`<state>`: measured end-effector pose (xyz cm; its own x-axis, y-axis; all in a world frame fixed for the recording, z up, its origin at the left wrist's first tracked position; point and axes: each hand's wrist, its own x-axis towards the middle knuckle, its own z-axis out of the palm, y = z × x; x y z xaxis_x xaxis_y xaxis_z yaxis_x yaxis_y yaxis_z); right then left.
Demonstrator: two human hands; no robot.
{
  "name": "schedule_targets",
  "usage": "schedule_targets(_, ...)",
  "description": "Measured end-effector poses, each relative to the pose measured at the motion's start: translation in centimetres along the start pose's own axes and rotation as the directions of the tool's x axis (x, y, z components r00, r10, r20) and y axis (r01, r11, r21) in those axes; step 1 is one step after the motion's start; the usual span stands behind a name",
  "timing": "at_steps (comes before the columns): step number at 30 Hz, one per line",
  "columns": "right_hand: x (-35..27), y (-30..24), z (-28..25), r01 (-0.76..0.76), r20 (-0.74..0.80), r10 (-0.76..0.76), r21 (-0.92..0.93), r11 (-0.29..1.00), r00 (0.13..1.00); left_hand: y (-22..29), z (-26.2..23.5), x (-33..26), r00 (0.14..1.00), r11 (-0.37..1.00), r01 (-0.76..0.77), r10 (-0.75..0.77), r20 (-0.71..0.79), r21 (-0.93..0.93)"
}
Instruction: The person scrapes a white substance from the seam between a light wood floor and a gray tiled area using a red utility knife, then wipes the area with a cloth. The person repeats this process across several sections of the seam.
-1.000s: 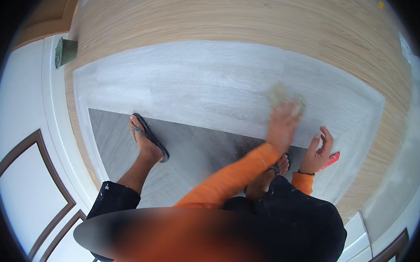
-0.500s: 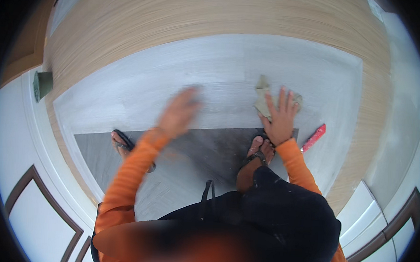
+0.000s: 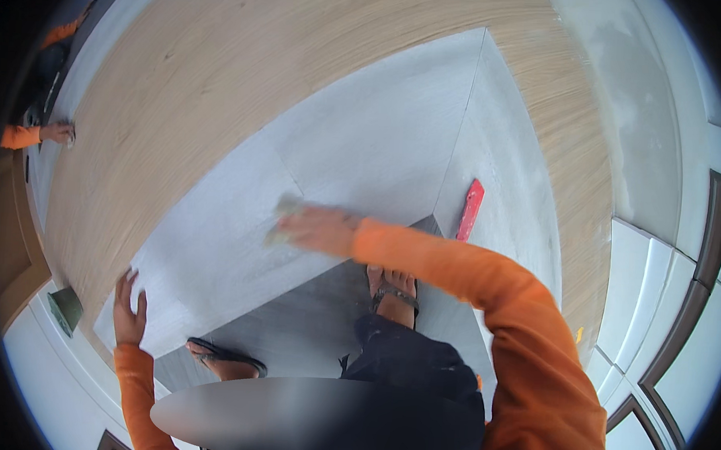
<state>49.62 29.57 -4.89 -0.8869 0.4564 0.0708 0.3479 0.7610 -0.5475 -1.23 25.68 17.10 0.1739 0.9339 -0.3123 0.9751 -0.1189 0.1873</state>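
My right hand (image 3: pixel 320 230), blurred by motion, is on a pale green cloth (image 3: pixel 283 236) over the whitish grey tile floor (image 3: pixel 380 145). Parts of the cloth stick out beyond the fingers. Off to the left, my left hand (image 3: pixel 130 315) has its fingers apart and holds nothing; it is at the left end of the pale tiles, near where they meet the wood-look border. To the right of my right forearm lies a tool with a red handle (image 3: pixel 471 210), its lower end hidden by my sleeve.
Dark grey tile (image 3: pixel 292 318) lies under my sandaled feet. Wood-look flooring (image 3: pixel 304 54) curves round the pale tiles. A green object (image 3: pixel 65 311) stands by the left wall. At far left, a co-worker's hand (image 3: pixel 57 132) holds something small. White panels (image 3: pixel 648 278) line the right.
My right hand and the cloth have moved left across the pale tiles. My left hand has gone left and down to the tiles' end. The view has turned, bringing a co-worker into sight.
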Motion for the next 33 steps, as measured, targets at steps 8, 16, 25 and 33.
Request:
schedule_targets(8, -16.9, 22.8, -19.4, -0.907, -0.535, 0.777, 0.047, 0.418, 0.331, -10.5, 2.9, -26.4, 0.86, 0.924, 0.328, -0.379, 0.342, 0.198)
schedule_targets(16, 4.4, 15.0, -7.5, -0.659, -0.615, 0.563, 0.093, 0.746, 0.552, -7.1, -3.2, -29.5, 0.53, 0.924, 0.279, -0.374, 0.761, 0.26)
schedule_targets(25, -6.9, 22.9, -14.1, -0.551, -0.296, 0.513, -0.055, 0.833, 0.806, -9.5, -7.0, -10.7, 0.954, 0.954, 0.246, -0.27, -0.133, -0.173)
schedule_targets(33, -11.7, 27.3, -15.9, -0.863, -0.822, 0.458, -0.08, 0.498, 0.34, -8.6, -8.8, -37.5, 0.686, 0.714, 0.689, -0.698, 0.205, 0.128)
